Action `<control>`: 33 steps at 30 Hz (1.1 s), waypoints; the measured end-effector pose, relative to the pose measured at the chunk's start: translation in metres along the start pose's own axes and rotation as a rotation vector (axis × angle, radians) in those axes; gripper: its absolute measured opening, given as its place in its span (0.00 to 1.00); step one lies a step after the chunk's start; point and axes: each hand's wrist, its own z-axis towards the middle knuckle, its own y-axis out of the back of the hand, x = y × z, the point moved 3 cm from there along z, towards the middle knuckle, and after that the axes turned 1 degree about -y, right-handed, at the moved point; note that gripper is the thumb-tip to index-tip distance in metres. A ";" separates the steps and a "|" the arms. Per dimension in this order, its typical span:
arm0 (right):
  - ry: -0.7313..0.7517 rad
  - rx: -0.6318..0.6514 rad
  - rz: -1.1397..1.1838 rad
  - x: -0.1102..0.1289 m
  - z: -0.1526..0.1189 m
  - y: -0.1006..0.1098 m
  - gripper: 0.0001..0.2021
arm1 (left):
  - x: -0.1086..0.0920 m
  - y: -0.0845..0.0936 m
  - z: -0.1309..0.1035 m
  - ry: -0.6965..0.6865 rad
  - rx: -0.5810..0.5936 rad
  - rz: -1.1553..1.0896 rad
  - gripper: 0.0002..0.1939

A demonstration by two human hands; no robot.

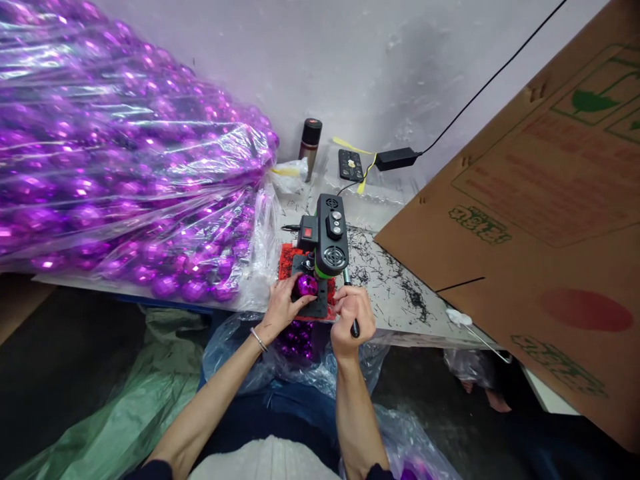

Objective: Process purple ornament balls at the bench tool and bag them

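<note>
A small black bench machine [333, 233] with round vents and a red switch stands on a red mat [287, 261]. On its black base plate [316, 308] sits a shiny purple ball [307, 285]. My left hand [283, 301] grips that ball from the left, thumb in front and fingers behind. My right hand [353, 319] is wrapped round a lever handle [355, 328] with a black grip, at the machine's right side. Just below the table edge, more purple balls [299, 339] lie in a clear plastic bag at my lap.
A big clear bag of purple balls [125, 153] fills the left side. A dark spray can [311, 143], a black device [351, 165] and a power adapter [397, 159] stand by the wall. A large cardboard box [540, 220] leans in on the right. Black shreds [413, 297] litter the tabletop.
</note>
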 end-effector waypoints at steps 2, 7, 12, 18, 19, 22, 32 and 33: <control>-0.005 0.001 -0.003 -0.001 -0.001 0.000 0.19 | -0.003 -0.004 0.002 -0.080 -0.007 0.041 0.31; -0.020 0.020 -0.020 -0.002 -0.003 0.001 0.18 | -0.002 -0.021 0.005 -0.165 -0.066 0.093 0.29; -0.018 0.000 0.013 -0.002 -0.005 0.000 0.17 | 0.001 -0.028 0.004 -0.176 -0.073 0.126 0.31; 0.034 -0.015 -0.008 -0.016 -0.021 -0.006 0.18 | -0.001 -0.026 0.002 -0.171 -0.064 0.139 0.31; 0.053 -0.028 -0.002 -0.018 -0.024 -0.007 0.19 | -0.002 -0.025 0.002 -0.169 -0.060 0.139 0.31; 0.080 -0.091 0.011 -0.025 -0.030 -0.010 0.20 | -0.005 -0.023 0.001 -0.173 -0.057 0.133 0.30; 0.082 -0.129 -0.019 -0.031 -0.039 -0.013 0.21 | -0.006 -0.021 0.000 -0.164 -0.040 0.135 0.30; 0.085 -0.136 -0.018 -0.031 -0.039 -0.013 0.21 | -0.006 -0.021 0.000 -0.164 -0.040 0.137 0.30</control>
